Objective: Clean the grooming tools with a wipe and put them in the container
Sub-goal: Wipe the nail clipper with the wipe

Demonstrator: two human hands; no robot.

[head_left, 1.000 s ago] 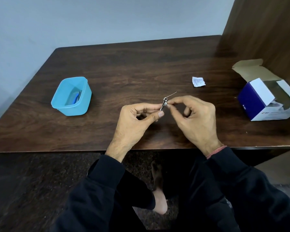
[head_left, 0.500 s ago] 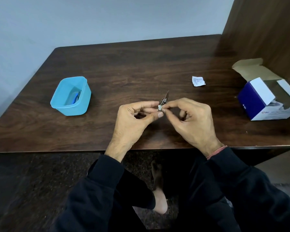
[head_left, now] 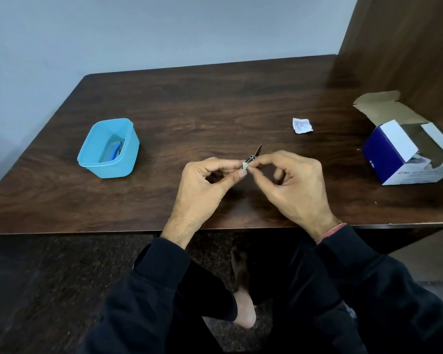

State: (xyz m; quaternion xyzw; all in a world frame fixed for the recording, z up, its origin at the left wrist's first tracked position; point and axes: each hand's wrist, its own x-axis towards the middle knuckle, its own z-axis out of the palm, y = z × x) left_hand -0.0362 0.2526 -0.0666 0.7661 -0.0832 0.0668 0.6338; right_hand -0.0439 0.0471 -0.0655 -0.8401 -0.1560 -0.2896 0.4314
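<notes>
- Small steel nail clipper (head_left: 254, 156) now folded narrower than a second ago, lever swung in; wiping looks near done.
- Left hand (head_left: 202, 185) and right hand (head_left: 292, 185) together above dark wooden worktop (head_left: 215, 103), pinching clipper and small white wipe (head_left: 244, 165).
- Light-blue plastic container (head_left: 108, 149) well left, holding a blue tool (head_left: 117, 150).
- Open blue-and-white cardboard box (head_left: 404, 154) far right; contents unclear.

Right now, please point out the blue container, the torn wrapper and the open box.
blue container (head_left: 105, 167): head view, front wall.
torn wrapper (head_left: 302, 125): head view, middle of the paper.
open box (head_left: 380, 155): head view, dark blue side.
</notes>
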